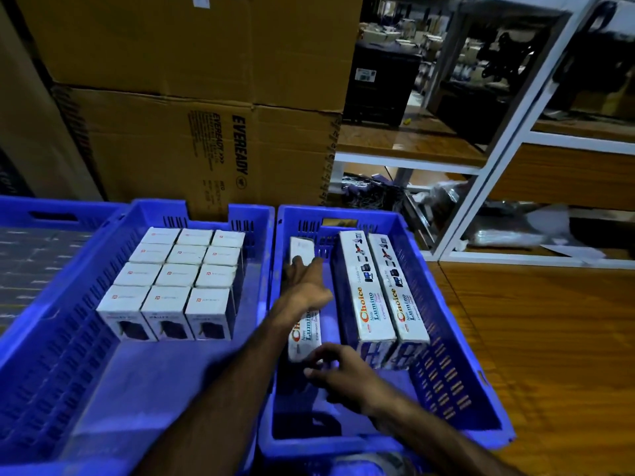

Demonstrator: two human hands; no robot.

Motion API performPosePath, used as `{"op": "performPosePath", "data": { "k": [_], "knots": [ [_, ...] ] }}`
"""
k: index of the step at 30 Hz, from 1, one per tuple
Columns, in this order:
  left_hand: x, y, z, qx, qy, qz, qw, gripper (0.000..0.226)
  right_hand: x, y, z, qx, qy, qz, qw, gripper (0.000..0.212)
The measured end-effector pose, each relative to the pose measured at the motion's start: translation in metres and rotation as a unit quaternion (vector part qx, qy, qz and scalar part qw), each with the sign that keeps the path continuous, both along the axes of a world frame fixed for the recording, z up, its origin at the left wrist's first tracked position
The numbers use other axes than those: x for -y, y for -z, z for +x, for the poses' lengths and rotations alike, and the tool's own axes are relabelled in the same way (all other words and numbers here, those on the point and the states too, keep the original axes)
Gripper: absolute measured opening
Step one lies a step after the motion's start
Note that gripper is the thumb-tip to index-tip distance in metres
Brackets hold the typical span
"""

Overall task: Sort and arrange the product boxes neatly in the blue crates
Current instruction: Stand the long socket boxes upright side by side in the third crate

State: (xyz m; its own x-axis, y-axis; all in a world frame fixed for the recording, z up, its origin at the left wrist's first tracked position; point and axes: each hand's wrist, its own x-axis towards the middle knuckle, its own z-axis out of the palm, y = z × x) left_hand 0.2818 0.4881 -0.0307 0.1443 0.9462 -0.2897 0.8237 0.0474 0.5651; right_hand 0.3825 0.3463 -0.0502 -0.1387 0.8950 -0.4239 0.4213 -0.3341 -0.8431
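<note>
Two blue crates stand side by side. The left crate (147,214) holds several small white boxes (178,274) in neat rows. In the right crate (446,338), two long white Choice Lumino boxes (374,290) stand on edge along the right wall. A third long white box (302,333) lies by that crate's left wall. My left hand (305,286) lies along the top of this box, fingers stretched toward its far end. My right hand (338,371) touches its near end with spread fingers.
Large brown cardboard cartons (206,149) stack up behind the crates. A white metal shelf rack (481,180) with wooden boards stands to the right, and a wooden surface (549,355) lies beside the right crate. Another blue crate (51,214) sits at the far left.
</note>
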Motion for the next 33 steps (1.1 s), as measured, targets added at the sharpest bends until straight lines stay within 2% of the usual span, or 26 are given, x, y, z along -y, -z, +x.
{"op": "performPosePath", "data": {
  "k": [3,6,8,10,13,16,17,19,20,22,24,27,29,31,33],
  "knots": [
    [0.006,-0.001,0.001,-0.043,0.030,-0.049,0.997,0.102,0.000,0.001,0.006,0.036,-0.052,0.033,0.997,0.011],
    [0.012,-0.003,0.003,-0.080,0.036,-0.047,0.995,0.102,-0.001,-0.003,0.016,0.053,-0.069,0.042,0.995,0.010],
    [0.014,-0.007,0.004,-0.080,0.022,-0.025,0.996,0.099,-0.001,-0.004,0.023,0.039,-0.042,0.033,0.998,0.013],
    [0.015,-0.016,0.003,-0.070,0.007,0.028,0.997,0.094,-0.001,-0.003,0.028,-0.011,0.010,0.018,1.000,0.010],
    [0.019,-0.039,0.000,-0.021,-0.029,0.127,0.991,0.091,-0.002,-0.005,0.032,-0.063,0.049,0.027,0.996,0.013],
    [0.009,-0.057,-0.016,0.085,-0.099,0.193,0.972,0.091,-0.006,-0.015,0.026,-0.092,0.069,0.054,0.992,0.022],
    [0.004,-0.061,-0.023,0.150,-0.122,0.204,0.960,0.090,-0.008,-0.019,0.025,-0.098,0.085,0.071,0.989,0.028],
    [-0.003,-0.066,-0.034,0.321,-0.181,0.190,0.910,0.088,-0.012,-0.026,0.024,-0.119,0.128,0.083,0.981,0.048],
    [-0.004,-0.069,-0.037,0.399,-0.214,0.161,0.877,0.086,-0.015,-0.029,0.025,-0.127,0.147,0.077,0.978,0.055],
    [-0.006,-0.073,-0.045,0.534,-0.249,0.083,0.804,0.081,-0.016,-0.040,0.024,-0.139,0.167,0.061,0.974,0.054],
    [-0.009,-0.074,-0.052,0.632,-0.231,0.031,0.739,0.081,-0.017,-0.046,0.022,-0.195,0.184,0.052,0.962,0.058],
    [-0.009,-0.073,-0.059,0.716,-0.175,-0.019,0.675,0.087,-0.016,-0.053,0.015,-0.280,0.210,0.084,0.933,0.054],
    [-0.006,-0.071,-0.063,0.754,-0.127,-0.045,0.642,0.077,-0.012,-0.058,0.010,-0.271,0.223,0.164,0.922,0.054],
    [-0.005,-0.067,-0.061,0.763,-0.092,-0.072,0.636,0.066,-0.006,-0.064,0.003,-0.195,0.235,0.280,0.910,0.055],
    [-0.006,-0.059,-0.052,0.748,-0.090,-0.088,0.652,0.058,-0.002,-0.069,-0.002,-0.035,0.241,0.369,0.897,0.068]
  ]
}}
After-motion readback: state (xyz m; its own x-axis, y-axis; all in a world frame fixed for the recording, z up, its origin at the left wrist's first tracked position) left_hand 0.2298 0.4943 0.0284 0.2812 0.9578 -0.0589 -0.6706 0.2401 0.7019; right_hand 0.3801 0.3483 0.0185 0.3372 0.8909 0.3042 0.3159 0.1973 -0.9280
